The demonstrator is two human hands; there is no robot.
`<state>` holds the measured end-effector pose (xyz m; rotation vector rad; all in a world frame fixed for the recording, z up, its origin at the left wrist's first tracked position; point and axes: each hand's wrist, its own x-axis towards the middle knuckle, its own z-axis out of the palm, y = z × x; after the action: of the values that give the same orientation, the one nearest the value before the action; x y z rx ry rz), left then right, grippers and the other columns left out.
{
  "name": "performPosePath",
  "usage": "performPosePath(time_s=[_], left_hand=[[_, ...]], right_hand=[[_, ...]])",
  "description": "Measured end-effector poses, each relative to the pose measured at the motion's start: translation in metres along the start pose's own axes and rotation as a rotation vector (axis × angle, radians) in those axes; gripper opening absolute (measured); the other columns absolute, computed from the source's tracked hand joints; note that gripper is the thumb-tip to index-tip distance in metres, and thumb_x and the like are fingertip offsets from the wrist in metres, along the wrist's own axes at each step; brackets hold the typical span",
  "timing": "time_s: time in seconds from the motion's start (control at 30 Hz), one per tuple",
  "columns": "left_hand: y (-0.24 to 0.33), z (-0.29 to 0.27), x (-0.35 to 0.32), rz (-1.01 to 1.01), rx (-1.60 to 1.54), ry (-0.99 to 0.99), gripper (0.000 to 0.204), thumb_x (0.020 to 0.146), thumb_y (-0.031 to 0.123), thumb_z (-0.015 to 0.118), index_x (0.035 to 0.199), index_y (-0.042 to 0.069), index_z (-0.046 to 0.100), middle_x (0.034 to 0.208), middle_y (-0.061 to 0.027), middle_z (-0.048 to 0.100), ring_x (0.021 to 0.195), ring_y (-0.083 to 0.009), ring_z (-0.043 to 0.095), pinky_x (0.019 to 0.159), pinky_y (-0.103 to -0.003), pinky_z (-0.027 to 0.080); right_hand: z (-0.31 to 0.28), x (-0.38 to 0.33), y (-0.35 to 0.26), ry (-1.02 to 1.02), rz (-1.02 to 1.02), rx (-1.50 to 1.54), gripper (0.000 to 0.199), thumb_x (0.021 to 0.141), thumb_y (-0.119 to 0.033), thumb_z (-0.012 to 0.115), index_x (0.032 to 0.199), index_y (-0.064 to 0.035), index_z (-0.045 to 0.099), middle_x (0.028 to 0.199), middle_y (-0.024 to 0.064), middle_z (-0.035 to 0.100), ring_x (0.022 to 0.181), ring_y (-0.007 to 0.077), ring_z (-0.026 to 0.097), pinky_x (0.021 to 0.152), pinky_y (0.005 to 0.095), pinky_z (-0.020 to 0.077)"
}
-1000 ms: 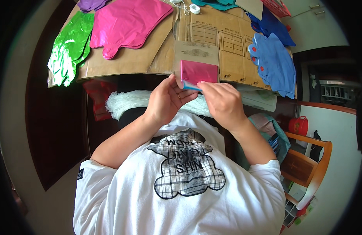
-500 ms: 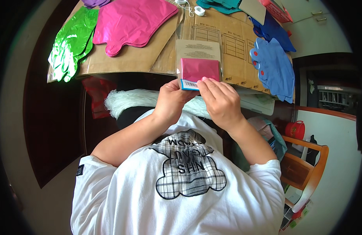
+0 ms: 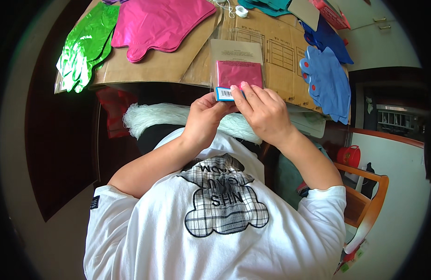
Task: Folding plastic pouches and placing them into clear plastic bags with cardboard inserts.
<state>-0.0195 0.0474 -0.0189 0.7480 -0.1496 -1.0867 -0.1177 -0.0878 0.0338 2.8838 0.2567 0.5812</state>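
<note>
A flat clear packet [image 3: 238,63] with a folded magenta foil balloon and a grey card inside is held upright over the edge of the cardboard sheet [image 3: 178,70]. My left hand [image 3: 207,115] pinches its lower left corner, where a small blue and white label shows. My right hand [image 3: 262,112] grips the lower right edge, fingertips on the foil. Both hands hold it in front of my chest.
On the cardboard lie a large pink foil balloon [image 3: 159,23], a green foil balloon [image 3: 85,46] at the left and blue foil balloons [image 3: 327,74] at the right. White fluffy yarn [image 3: 155,116] lies under my hands. A wooden chair [image 3: 364,205] stands at lower right.
The packet and both hands have risen slightly toward the cardboard; my fingers have shifted along its lower edge.
</note>
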Motion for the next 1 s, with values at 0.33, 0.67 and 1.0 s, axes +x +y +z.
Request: performPosePath(time_s=[0.33,0.67,1.0], left_hand=[[0.002,-0.007,-0.001,-0.033,-0.125,0.031,0.025,0.094,0.012,0.039,0.104,-0.005,0.055,0.109,-0.0155,0.061,0.099,-0.0251,0.062,0.096,-0.039,0.045],[0.004,0.005,-0.002,-0.054,-0.226,0.132,0.032,0.097,0.020,0.035,0.111,-0.003,0.052,0.113,-0.0181,0.060,0.105,-0.0275,0.059,0.098,-0.040,0.043],[-0.001,0.001,-0.003,0.005,-0.086,0.028,0.022,0.094,0.014,0.046,0.105,-0.002,0.056,0.107,-0.0119,0.063,0.101,-0.0201,0.059,0.093,-0.035,0.044]], right_hand=[[-0.001,0.007,-0.005,-0.080,-0.043,-0.072,0.035,0.078,-0.013,0.056,0.109,0.0039,0.061,0.108,0.0225,0.062,0.085,0.0310,0.060,0.076,0.0359,0.0490],[0.009,0.009,-0.011,-0.061,0.055,-0.099,0.039,0.077,-0.013,0.056,0.111,0.0050,0.060,0.109,0.0218,0.060,0.091,0.0336,0.061,0.079,0.0385,0.0496],[0.008,0.015,-0.013,-0.080,0.087,-0.037,0.041,0.078,-0.012,0.056,0.113,0.0086,0.057,0.098,0.0181,0.058,0.095,0.0328,0.059,0.085,0.0403,0.0497]])
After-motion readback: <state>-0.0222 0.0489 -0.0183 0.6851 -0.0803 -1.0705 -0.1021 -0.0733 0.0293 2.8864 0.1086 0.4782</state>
